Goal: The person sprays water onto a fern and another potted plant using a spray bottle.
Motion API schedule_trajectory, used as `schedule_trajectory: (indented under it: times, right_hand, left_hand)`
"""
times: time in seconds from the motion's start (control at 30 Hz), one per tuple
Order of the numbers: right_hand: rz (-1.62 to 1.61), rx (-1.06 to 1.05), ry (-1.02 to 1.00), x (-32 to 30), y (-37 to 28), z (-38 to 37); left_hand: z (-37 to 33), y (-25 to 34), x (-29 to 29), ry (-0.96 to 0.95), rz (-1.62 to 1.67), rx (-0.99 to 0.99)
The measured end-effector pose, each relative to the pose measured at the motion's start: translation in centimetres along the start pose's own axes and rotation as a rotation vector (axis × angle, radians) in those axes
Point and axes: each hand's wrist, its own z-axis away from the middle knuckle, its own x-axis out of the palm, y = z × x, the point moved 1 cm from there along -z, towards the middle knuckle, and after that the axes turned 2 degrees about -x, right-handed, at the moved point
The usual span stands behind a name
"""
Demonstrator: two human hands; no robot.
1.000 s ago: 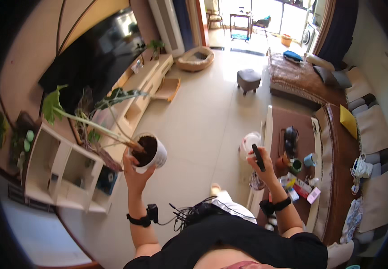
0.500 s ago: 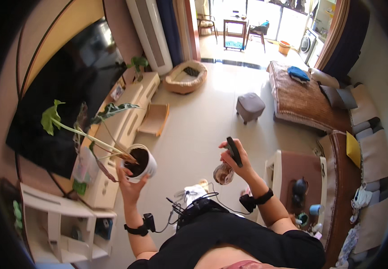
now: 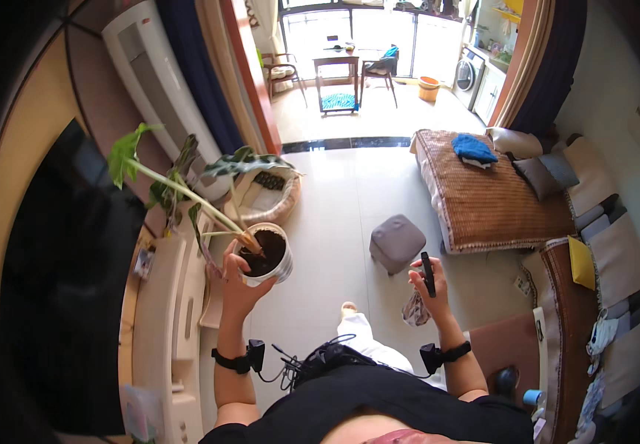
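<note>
My left hand (image 3: pixel 244 288) grips the rim of a white plant pot (image 3: pixel 283 268), fingers over its near left side. Dark soil fills the pot. A leafy plant (image 3: pixel 220 211) leans out of it to the upper left, with long pale stalks and broad green leaves. My right hand (image 3: pixel 438 287) is closed around a slim black handheld object (image 3: pixel 428 274) whose kind I cannot make out. A crumpled, see-through brownish bag (image 3: pixel 415 309) hangs just below that hand. Black bands with small boxes sit on both wrists.
A grey stool (image 3: pixel 398 244) stands ahead, beside a daybed (image 3: pixel 483 200) with brown matting. A round pet bed (image 3: pixel 279 203) lies beyond the plant. On the left runs a low cabinet (image 3: pixel 159 311); at the lower right is a coffee table (image 3: pixel 501 344). Ahead lies a bright balcony.
I have walked forward toward the balcony; the stool and pet bed are closer. The potted plant has come along in my left hand. My right hand still holds the black object and bag.
</note>
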Motion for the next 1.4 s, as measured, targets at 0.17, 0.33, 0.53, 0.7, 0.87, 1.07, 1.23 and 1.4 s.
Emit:
schedule_trajectory:
  times: [0.17, 0.33, 0.53, 0.7, 0.87, 1.07, 1.23, 1.4]
  right_hand:
    - [0.124, -0.037, 0.007, 3.0, 4.3, -14.9]
    - [0.041, -0.133, -0.164, 8.3, 5.2, -29.3]
    - [-0.278, -0.063, -0.202, 10.8, 8.9, -47.2]
    - [-0.217, -0.054, -0.051, 8.7, 13.8, -58.8]
    - [0.002, -0.146, 0.17, 1.7, 17.0, -67.6]
    - [0.162, 0.031, 0.424, -7.5, 23.3, -76.2]
    - [0.13, 0.021, 0.519, -12.7, 27.1, -87.5]
    - [0.289, -0.008, 0.412, -14.7, 28.5, -101.4]
  left_hand:
    - [-13.1, -4.3, 4.6, -0.03, -0.04, 0.041]
    - [-23.5, -6.5, 8.3, 0.029, -0.185, 0.007]
    - [-36.7, -11.9, 14.8, 0.005, -0.18, 0.006]
    - [-53.2, -13.2, 24.9, -0.07, -0.077, 0.14]
    - [-69.3, -12.4, 39.2, -0.222, 0.199, 0.318]
    - [-82.5, -9.4, 56.4, -0.381, 0.272, 0.428]
    - [-91.1, -9.6, 66.8, -0.477, 0.314, 0.405]
    - [-100.3, -8.8, 74.6, -0.457, 0.246, 0.403]
